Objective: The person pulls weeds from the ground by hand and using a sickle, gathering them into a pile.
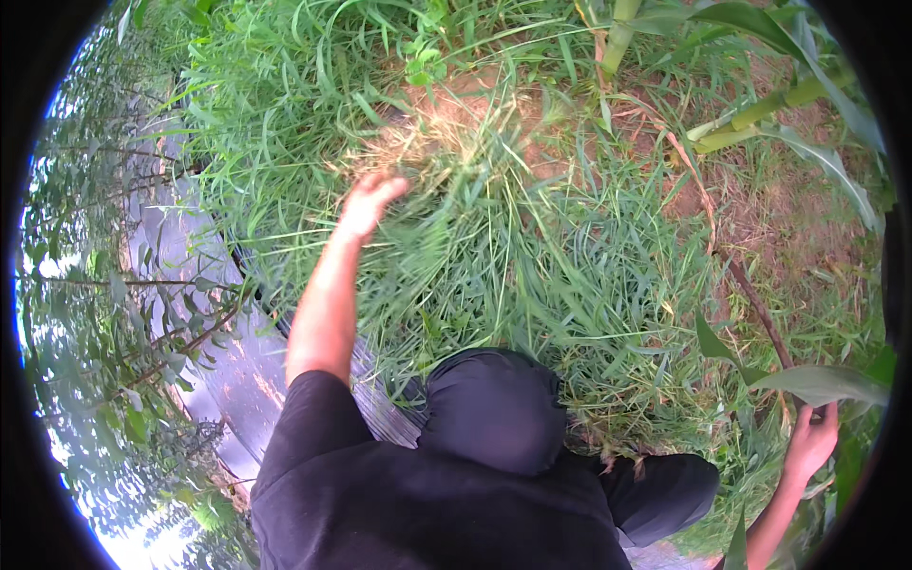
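My left hand [370, 203] reaches forward over the grass, blurred, at the edge of a patch of dry, straw-coloured grass [413, 142]. Its fingers are partly hidden, so whether grass is held there cannot be told. Long green grass [513, 271] lies flattened and loose just right of that arm. Far to the right, my right hand [812, 434] is closed around the lower end of a thin brown wooden stick or handle [759, 306]. A broad green leaf [826, 385] crosses in front of the stick near my fingers. The stick's far end is hard to make out among the grass.
Thick maize-like stalks [755, 117] rise at the upper right. Grey plastic sheeting [228, 370] runs along the left, edged by a black hose [246, 274], with leafy branches [128, 285] over it. My dark-clothed knees [491, 413] are bent close below. Bare soil [548, 157] shows ahead.
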Demonstrator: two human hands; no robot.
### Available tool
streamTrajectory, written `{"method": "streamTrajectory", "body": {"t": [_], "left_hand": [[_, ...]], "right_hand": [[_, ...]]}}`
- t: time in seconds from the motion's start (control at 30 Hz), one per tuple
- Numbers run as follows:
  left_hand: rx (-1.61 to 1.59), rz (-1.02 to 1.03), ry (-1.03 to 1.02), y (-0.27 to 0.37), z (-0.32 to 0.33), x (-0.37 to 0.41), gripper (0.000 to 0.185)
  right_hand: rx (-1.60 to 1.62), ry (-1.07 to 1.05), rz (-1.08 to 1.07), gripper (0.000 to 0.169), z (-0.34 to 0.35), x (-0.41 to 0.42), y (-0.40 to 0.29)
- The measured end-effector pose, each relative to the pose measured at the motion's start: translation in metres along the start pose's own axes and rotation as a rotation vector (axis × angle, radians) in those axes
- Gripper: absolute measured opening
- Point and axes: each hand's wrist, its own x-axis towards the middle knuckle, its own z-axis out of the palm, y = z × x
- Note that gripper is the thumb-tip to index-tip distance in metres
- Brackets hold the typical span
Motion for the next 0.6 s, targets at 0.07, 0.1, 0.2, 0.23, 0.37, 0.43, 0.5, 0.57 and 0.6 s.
{"method": "streamTrajectory", "body": {"t": [0.07,0.1,0.2,0.23,0.37,0.43,0.5,0.57,0.6], "left_hand": [[0.181,-0.034,-0.113,-0.011,0.062,0.010,0.122],[0.193,0.075,-0.252,-0.014,0.091,0.010,0.130],[0.767,-0.034,-0.128,-0.021,0.168,-0.008,0.132],[0.856,-0.033,-0.082,-0.023,0.182,-0.015,0.129],[0.691,0.203,0.091,-0.037,0.186,-0.012,0.096],[0.757,0.181,0.108,-0.047,0.174,0.003,0.082],[0.773,0.185,0.030,-0.051,0.151,0.019,0.063],[0.759,0.183,-0.050,-0.047,0.123,0.017,0.052],[0.656,0.201,-0.007,-0.039,0.103,0.014,0.046]], "right_hand": [[-0.011,-0.018,0.037,0.037,-0.001,-0.001,-0.003],[-0.012,-0.011,0.045,0.038,-0.002,-0.001,-0.005],[-0.060,-0.035,0.106,0.029,-0.003,-0.001,-0.012],[-0.039,-0.026,0.061,0.029,-0.003,0.000,-0.015],[0.034,0.029,0.020,0.034,-0.003,0.002,-0.028],[0.083,0.072,-0.014,0.032,-0.002,0.004,-0.033],[0.061,0.093,-0.017,0.028,-0.001,0.007,-0.037],[0.075,0.103,-0.008,0.024,-0.001,0.010,-0.040],[0.085,0.110,-0.003,0.022,-0.001,0.011,-0.041]]}}
